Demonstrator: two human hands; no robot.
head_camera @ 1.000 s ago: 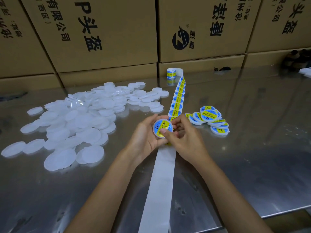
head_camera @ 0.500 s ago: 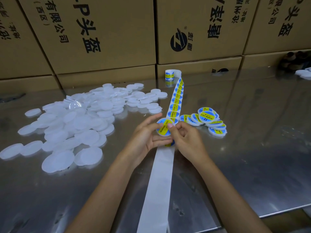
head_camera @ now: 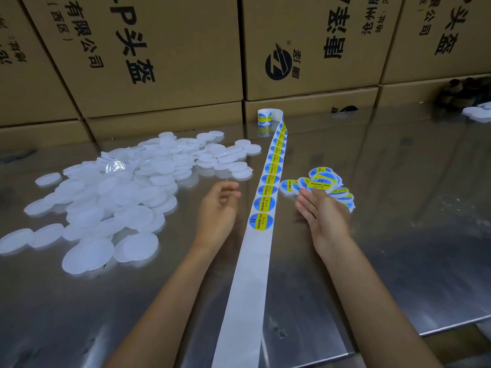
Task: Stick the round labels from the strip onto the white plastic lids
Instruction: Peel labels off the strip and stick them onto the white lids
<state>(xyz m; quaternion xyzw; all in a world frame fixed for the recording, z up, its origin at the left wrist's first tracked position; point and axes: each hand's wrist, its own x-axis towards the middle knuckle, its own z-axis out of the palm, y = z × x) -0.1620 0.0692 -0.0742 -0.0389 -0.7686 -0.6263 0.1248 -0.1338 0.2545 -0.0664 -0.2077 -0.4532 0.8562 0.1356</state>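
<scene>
Right hand (head_camera: 325, 216) is lying released, its fingertips blurring against the labelled lids (head_camera: 322, 181); left hand (head_camera: 219, 208) is hanging loose, holding nothing. Strip (head_camera: 261, 203) is running between them reading "SOLDERING PASTE", blank lids (head_camera: 119, 192) piling left on the counter (head_camera: 398, 235).

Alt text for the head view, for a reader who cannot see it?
A person's right hand sets a labelled lid on a small pile of labelled lids on a metal table, right of a label strip. The left hand hovers empty beside a heap of plain white lids.
</scene>
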